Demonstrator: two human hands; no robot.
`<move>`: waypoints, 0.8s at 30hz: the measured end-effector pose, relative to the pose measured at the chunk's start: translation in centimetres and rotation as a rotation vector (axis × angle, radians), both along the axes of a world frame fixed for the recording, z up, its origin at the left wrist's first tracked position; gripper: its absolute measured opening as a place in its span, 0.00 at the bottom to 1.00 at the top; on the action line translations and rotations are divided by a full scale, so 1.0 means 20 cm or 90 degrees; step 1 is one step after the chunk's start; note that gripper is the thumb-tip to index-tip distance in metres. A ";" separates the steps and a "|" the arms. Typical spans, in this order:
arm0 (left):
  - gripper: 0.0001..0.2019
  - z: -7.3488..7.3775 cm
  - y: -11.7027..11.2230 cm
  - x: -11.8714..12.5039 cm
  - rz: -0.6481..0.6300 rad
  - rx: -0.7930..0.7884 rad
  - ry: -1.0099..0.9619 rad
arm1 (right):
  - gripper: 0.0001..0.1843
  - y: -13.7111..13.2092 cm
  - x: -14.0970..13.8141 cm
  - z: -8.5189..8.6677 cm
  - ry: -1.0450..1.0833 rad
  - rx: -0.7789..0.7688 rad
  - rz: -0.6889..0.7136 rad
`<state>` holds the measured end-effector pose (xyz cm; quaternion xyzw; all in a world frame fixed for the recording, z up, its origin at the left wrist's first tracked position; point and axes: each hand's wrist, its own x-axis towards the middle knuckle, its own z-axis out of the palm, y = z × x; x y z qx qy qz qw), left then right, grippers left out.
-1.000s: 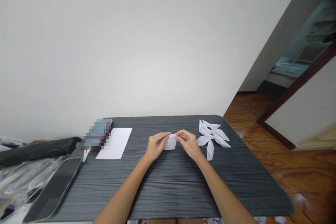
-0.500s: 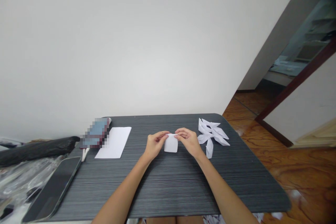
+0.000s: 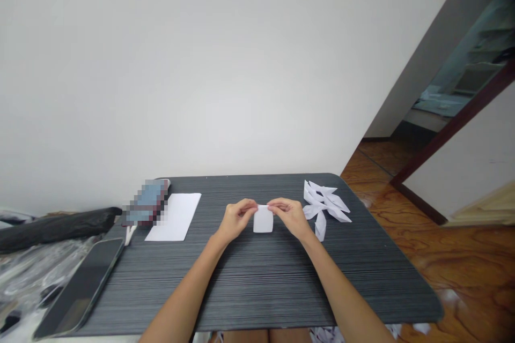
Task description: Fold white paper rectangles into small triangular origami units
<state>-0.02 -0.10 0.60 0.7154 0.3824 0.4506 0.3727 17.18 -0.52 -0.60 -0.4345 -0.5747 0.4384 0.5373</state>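
Observation:
A small, roughly square piece of white paper (image 3: 263, 220) is between my two hands over the middle of the dark table. My left hand (image 3: 238, 218) pinches its upper left corner between thumb and fingers. At the upper right corner, my right hand (image 3: 291, 216) pinches the same paper. Just right of my right hand lies a cluster of folded white paper pieces (image 3: 326, 202), pointed at their ends. Further left, a stack of plain white paper (image 3: 177, 217) lies flat.
The dark striped table (image 3: 265, 284) stands against a white wall. A phone (image 3: 82, 289) lies at its left edge, below a blurred-out blue and red object (image 3: 147, 203). Clear plastic and a black roll (image 3: 60, 228) are beyond that edge. More white paper lies under the front edge.
Both hands keep their pinch on the small paper. The paper shows slightly further right between the fingers, and the left fingertips are a little more off its corner.

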 end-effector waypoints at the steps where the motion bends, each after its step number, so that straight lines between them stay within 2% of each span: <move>1: 0.09 0.01 0.00 -0.01 -0.008 0.001 0.015 | 0.07 0.00 0.00 0.00 -0.016 0.012 -0.003; 7: 0.08 0.05 0.01 -0.04 -0.086 -0.008 0.099 | 0.07 -0.04 0.01 0.04 -0.154 0.112 -0.016; 11: 0.09 0.06 0.01 -0.05 -0.096 -0.009 0.146 | 0.07 -0.06 0.00 0.06 -0.205 0.158 -0.016; 18: 0.12 0.00 0.01 -0.02 -0.092 -0.156 -0.013 | 0.07 -0.05 -0.01 0.04 -0.168 0.125 -0.049; 24: 0.16 -0.02 0.02 0.02 -0.059 -0.186 -0.063 | 0.07 -0.02 -0.02 0.00 -0.061 0.062 -0.041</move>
